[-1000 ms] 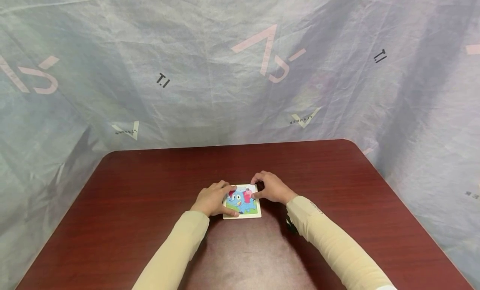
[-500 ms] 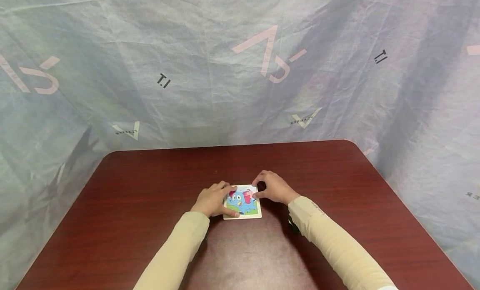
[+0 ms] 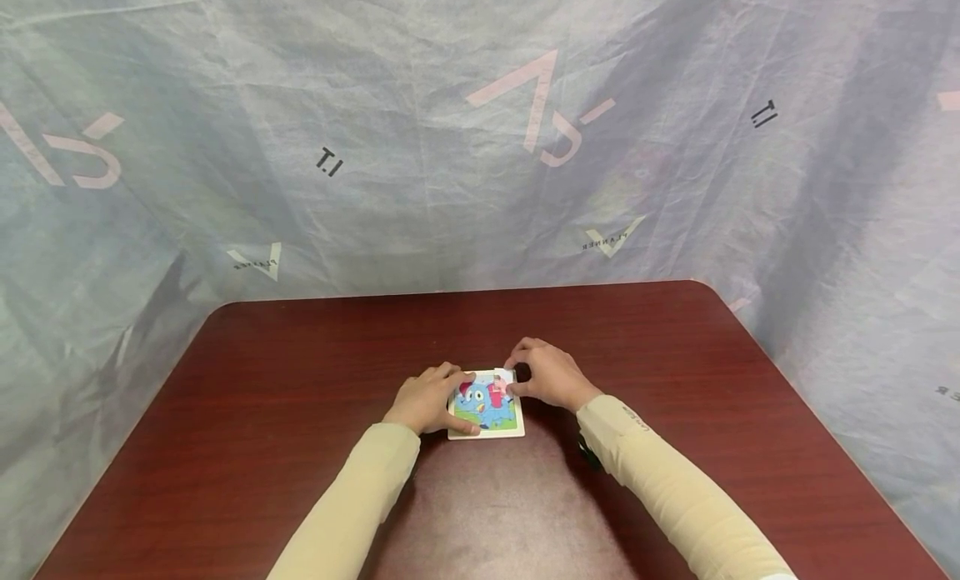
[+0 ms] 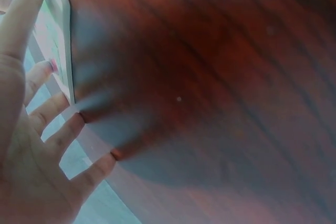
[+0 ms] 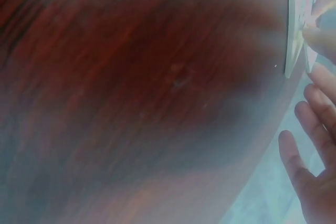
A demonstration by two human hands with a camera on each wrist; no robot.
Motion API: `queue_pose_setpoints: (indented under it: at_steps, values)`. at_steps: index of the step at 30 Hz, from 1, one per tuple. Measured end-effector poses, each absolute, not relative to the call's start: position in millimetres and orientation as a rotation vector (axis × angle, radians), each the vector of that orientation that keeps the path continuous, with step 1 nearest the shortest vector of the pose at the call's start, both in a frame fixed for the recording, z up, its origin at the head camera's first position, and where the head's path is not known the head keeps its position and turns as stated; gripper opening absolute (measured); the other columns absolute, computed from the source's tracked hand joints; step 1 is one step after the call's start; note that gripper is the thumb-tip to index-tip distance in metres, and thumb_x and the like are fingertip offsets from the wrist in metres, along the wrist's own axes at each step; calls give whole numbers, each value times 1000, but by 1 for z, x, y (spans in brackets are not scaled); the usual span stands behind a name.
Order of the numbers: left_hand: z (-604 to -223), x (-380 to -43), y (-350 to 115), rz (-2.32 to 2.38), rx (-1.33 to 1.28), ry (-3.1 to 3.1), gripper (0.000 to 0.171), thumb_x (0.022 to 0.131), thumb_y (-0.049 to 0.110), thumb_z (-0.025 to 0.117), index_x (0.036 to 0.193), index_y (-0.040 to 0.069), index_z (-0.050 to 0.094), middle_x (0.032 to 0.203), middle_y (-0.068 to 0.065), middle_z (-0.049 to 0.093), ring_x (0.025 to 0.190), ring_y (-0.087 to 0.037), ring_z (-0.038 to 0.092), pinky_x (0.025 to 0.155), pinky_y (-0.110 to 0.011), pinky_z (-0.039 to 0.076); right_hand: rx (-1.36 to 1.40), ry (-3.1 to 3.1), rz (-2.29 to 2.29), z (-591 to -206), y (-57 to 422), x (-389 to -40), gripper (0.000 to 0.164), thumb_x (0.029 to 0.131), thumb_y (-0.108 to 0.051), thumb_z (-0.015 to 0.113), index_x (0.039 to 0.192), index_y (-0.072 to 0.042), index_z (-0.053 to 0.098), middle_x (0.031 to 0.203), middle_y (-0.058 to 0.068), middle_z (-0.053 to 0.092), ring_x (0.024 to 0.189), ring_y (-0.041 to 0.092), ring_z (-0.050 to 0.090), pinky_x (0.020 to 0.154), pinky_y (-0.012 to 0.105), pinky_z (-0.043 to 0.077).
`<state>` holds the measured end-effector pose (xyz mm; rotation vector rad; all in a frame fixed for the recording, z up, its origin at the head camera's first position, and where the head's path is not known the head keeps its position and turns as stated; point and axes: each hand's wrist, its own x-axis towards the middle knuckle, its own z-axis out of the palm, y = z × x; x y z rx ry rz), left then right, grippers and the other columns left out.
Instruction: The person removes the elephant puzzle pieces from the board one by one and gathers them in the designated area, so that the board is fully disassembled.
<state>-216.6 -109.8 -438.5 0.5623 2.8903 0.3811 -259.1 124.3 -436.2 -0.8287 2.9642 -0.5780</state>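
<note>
A square jigsaw puzzle board (image 3: pixel 487 434) with a pale frame and a blue elephant picture lies on the table. My left hand (image 3: pixel 424 400) rests on its left side, thumb over the lower edge and index finger at the upper edge; its other fingers spread past the board in the left wrist view. My right hand (image 3: pixel 553 375) pinches a puzzle piece (image 3: pixel 503 379) between thumb and fingers at the upper right corner. That piece is tilted up off the board, as the right wrist view shows at its edge (image 5: pixel 311 59). Part of it is hidden behind the fingertips.
The dark red wooden table (image 3: pixel 300 355) extends around the board on all sides. A grey printed cloth (image 3: pixel 420 147) hangs behind the table's far edge and along both sides.
The puzzle piece at the upper right corner has tipped up out of line with the picture, pinched by my right hand. My left hand stays in place on the board.
</note>
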Motion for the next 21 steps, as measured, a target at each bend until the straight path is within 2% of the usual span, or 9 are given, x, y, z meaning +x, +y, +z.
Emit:
queue_pose_setpoints:
  at_steps: [21]
  values:
    - [-441, -221, -112, 413, 570, 2945, 89, 73, 57, 87, 148, 22, 55, 149, -10, 48, 136, -31, 45, 108, -57, 40, -784, 2944, -672, -431, 153, -269, 29, 87, -23, 83, 113, -13, 78, 117, 6, 65, 110, 29, 63, 94, 47, 52]
